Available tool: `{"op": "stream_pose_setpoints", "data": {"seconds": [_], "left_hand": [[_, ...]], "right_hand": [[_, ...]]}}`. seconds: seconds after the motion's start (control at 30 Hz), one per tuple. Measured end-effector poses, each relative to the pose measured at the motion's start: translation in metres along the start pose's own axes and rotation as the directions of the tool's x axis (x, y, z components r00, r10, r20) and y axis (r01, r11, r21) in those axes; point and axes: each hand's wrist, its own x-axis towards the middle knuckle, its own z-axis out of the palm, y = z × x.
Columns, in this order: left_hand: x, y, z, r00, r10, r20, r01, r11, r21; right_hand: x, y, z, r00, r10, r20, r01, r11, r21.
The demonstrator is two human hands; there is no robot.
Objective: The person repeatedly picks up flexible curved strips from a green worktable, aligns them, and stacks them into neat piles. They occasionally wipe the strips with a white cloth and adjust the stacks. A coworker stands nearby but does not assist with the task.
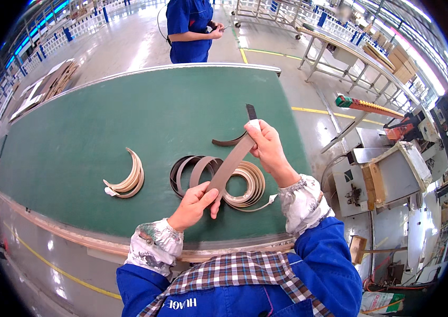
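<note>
A flat grey-brown strip of edge banding (pixel 233 159) runs slantwise between my two hands. My right hand (pixel 269 150) pinches its upper end, where a white piece (pixel 254 124) and a dark tip (pixel 251 111) stick out past the fingers. Lower down, my left hand (pixel 194 205) grips the strip between the thumb on top and the fingers beneath. Under and beside it lie loose dark and grey-brown coils (pixel 181 175) and a cream roll of banding (pixel 254 182) with a loose tail. A short dark curved piece (pixel 225 142) shows behind the strip. Farther left is a bent bundle of cream strips (pixel 133 178).
Everything lies on a green-topped table (pixel 76 127) with a pale front edge. Beyond its far side stands a person in blue (pixel 189 31). Machinery with a pale box-like tray (pixel 403 171) stands to the right, near a metal roller frame (pixel 356 58). Flat boards (pixel 49 87) lie at the far left.
</note>
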Motion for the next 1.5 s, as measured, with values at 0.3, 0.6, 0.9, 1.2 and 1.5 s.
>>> {"op": "stream_pose_setpoints", "data": {"seconds": [0.3,0.6,0.9,1.2,1.5], "left_hand": [[0.011,-0.016,-0.004,0.945,-0.314,-0.091,0.326,0.895,0.305],[0.034,-0.085,-0.006,0.893,-0.378,-0.244,0.450,0.739,0.501],[0.039,-0.080,-0.011,0.818,-0.539,-0.201,0.575,0.758,0.308],[0.036,-0.099,-0.011,0.849,-0.486,-0.206,0.527,0.805,0.271],[0.034,-0.084,0.004,0.868,-0.415,-0.273,0.487,0.817,0.309]], "right_hand": [[-0.008,0.055,-0.067,0.938,-0.316,-0.143,0.133,0.709,-0.693],[-0.032,0.095,-0.093,0.952,-0.306,0.031,0.038,0.016,-0.999],[-0.109,0.076,-0.019,0.979,0.071,0.189,0.167,0.245,-0.955],[-0.111,0.080,-0.016,0.969,0.079,0.236,0.218,0.187,-0.958],[-0.123,0.078,-0.028,0.967,0.074,0.245,0.234,0.138,-0.962]]}}
